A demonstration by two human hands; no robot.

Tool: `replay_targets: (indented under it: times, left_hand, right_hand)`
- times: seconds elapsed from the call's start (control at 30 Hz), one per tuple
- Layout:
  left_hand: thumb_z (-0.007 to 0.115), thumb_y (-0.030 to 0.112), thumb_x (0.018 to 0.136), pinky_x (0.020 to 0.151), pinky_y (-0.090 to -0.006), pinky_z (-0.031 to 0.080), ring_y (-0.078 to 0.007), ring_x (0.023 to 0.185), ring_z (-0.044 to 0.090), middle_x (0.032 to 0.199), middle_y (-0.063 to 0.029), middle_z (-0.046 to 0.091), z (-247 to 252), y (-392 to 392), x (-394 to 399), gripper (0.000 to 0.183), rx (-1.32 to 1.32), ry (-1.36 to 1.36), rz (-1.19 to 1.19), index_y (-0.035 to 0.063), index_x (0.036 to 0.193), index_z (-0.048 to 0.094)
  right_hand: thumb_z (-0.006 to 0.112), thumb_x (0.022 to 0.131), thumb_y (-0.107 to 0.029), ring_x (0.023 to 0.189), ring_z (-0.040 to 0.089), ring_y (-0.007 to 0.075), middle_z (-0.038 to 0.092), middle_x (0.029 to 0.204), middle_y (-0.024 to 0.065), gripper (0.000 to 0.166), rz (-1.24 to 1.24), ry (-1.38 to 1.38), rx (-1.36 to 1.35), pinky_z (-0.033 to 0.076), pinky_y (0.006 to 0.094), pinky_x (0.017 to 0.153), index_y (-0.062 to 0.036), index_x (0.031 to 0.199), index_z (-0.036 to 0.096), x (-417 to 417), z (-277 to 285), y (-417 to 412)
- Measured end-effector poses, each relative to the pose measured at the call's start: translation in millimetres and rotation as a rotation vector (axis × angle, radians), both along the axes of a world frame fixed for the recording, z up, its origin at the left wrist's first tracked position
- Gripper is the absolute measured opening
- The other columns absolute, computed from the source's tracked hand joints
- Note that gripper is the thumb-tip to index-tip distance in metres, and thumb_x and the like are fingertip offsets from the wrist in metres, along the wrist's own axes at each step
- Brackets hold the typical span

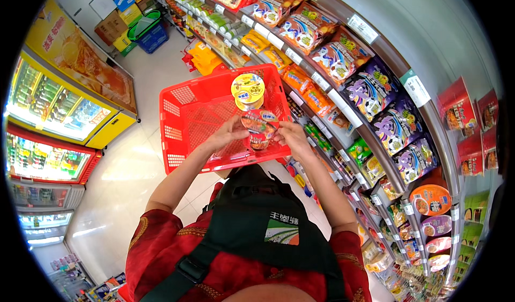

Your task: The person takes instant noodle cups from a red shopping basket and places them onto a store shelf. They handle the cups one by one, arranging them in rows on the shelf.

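Observation:
Between my two hands, over the near right part of a red plastic shopping basket (183,129), is a red instant noodle cup (260,130) with printed pictures of noodles. My left hand (231,133) grips its left side. My right hand (290,138) has its fingers on the right side of the cup. Just beyond it, at the basket's far right side, stands a yellow-lidded instant noodle cup (247,88). The rest of the basket's perforated bottom shows nothing on it. What supports the basket is hidden.
Curved store shelves with bagged snacks (337,56) and noodle bowls (430,200) run along the right. Lit drink coolers (112,131) line the left. Stacked cartons (110,27) and a blue basket with a green rim (151,36) stand at the far left on the tiled floor.

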State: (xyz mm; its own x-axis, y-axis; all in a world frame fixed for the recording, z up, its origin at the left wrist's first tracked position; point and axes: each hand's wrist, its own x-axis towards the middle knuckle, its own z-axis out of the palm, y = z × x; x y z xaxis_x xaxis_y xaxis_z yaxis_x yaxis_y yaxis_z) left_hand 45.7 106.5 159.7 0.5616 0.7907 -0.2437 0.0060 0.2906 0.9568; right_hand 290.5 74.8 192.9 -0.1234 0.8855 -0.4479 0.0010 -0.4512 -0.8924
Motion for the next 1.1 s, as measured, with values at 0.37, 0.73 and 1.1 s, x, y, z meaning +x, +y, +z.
replay_targets:
  times: [0.37,0.73,1.1]
  left_hand:
    - [0.082,0.011,0.072,0.098,-0.0376,0.046,-0.0220,0.112,0.056,0.126,-0.0137,0.050,182.9,-44.3,115.1,0.084,0.399,-0.331,0.018,0.0002,0.135,0.029]
    - [0.072,0.010,0.081,0.099,-0.0346,0.040,-0.0201,0.114,0.051,0.123,-0.0102,0.052,337.0,4.9,301.1,0.062,1.036,-0.752,-0.196,0.0024,0.133,0.038]
    - [0.058,0.025,0.094,0.105,-0.0344,0.035,-0.0196,0.124,0.045,0.135,-0.0107,0.046,349.8,40.3,412.7,0.065,0.861,-0.679,-0.372,0.0046,0.145,0.025]
  right_hand:
    - [0.081,0.068,-0.017,0.116,0.045,0.0370,0.044,0.131,0.0232,0.087,-0.258,-0.677,0.985,0.037,0.0443,0.097,0.0037,0.136,0.033,45.1,172.6,-93.2]
    - [0.077,0.072,-0.015,0.099,0.052,0.0332,0.052,0.120,0.0208,0.083,-0.745,-1.151,1.658,0.041,0.0423,0.089,0.0046,0.139,0.031,176.7,308.0,-79.2]
    - [0.069,0.081,-0.020,0.111,0.053,0.0438,0.049,0.123,0.0310,0.076,-0.929,-1.140,1.178,0.045,0.0446,0.093,0.0070,0.138,0.027,238.1,330.7,-64.6]
